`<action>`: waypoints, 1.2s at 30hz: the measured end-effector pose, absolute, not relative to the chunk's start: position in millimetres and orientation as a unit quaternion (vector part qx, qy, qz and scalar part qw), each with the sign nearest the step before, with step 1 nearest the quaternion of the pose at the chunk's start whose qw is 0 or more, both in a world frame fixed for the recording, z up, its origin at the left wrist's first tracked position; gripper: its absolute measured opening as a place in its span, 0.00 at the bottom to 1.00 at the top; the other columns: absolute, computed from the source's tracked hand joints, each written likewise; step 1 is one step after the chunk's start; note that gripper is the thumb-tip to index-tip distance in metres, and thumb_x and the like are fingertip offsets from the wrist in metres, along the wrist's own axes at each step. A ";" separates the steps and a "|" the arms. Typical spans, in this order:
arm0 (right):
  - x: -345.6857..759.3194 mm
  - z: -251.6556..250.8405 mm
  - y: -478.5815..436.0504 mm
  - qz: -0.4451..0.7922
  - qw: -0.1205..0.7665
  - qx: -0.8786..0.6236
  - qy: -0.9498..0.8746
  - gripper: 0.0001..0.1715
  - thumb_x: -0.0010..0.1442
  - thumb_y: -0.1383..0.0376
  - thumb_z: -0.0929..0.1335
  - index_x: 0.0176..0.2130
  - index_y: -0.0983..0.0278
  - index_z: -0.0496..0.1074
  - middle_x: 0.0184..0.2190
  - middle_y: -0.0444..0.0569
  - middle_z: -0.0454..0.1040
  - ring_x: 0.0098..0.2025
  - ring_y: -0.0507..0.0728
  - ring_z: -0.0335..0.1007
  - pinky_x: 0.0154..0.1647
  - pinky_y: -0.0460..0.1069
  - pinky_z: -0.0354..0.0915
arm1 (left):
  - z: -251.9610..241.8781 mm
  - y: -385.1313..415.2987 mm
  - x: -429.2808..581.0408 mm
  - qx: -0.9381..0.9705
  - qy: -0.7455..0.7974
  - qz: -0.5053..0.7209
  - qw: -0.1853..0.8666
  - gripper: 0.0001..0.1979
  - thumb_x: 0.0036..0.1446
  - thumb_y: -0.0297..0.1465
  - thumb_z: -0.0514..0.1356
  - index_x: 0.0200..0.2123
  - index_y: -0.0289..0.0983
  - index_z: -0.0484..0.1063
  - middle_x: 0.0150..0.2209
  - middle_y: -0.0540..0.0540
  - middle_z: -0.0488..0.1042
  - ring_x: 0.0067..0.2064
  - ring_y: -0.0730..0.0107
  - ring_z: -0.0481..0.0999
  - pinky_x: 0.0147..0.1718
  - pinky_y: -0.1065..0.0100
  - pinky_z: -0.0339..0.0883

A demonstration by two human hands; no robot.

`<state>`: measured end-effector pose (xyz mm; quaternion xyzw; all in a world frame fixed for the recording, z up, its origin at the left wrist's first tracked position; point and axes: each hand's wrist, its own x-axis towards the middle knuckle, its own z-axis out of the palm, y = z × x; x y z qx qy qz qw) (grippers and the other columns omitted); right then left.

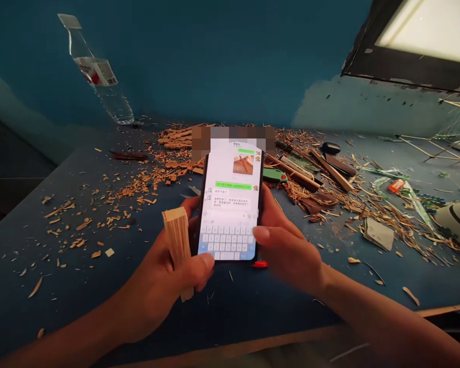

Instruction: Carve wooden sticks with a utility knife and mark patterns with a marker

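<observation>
Upright between my two hands is a smartphone (230,220), its screen lit with a chat and a keyboard. My left hand (172,271) is closed around the phone's lower left side, its thumb over the bottom corner. A pale wooden block (178,237) with a grooved or layered face is also pinched in that hand, left of the phone. My right hand (291,245) wraps the phone's right edge, with the thumb over the right of the keyboard. Behind the phone, a green-handled tool (275,175) is partly hidden, and a small red thing (259,264) shows below it.
Wood shavings (138,179) cover much of the dark table (111,296). A plastic bottle (103,76) stands at the back left. Wooden strips (331,171) and a black oval object (330,148) lie right of the phone. A white cylindrical object (458,220) is at the far right.
</observation>
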<state>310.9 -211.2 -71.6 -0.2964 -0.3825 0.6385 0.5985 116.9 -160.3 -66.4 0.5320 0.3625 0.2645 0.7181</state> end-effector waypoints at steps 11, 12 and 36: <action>312.2 -68.4 -221.2 0.648 0.551 -0.328 -0.410 0.43 0.62 0.64 0.71 0.68 0.48 0.50 0.59 0.51 0.74 0.45 0.63 0.80 0.36 0.54 0.76 | -62.7 -157.7 116.9 0.584 0.369 0.271 0.671 0.34 0.59 0.42 0.67 0.66 0.43 0.62 0.27 0.47 0.77 0.17 0.69 0.70 0.15 0.71 0.61; 311.8 -68.0 -221.4 0.646 0.552 -0.328 -0.413 0.43 0.62 0.64 0.71 0.68 0.48 0.50 0.59 0.50 0.74 0.45 0.62 0.80 0.36 0.54 0.76 | -62.2 -157.7 116.8 0.589 0.368 0.270 0.667 0.34 0.59 0.42 0.66 0.66 0.42 0.63 0.26 0.48 0.77 0.17 0.69 0.70 0.14 0.71 0.61; 306.7 -70.8 -223.6 0.603 0.590 -0.314 -0.435 0.29 0.69 0.63 0.67 0.65 0.46 0.58 0.62 0.47 0.72 0.49 0.63 0.80 0.37 0.56 0.77 | -68.2 -158.4 120.2 0.578 0.365 0.312 0.660 0.31 0.63 0.43 0.61 0.65 0.36 0.61 0.26 0.45 0.80 0.19 0.64 0.74 0.16 0.70 0.63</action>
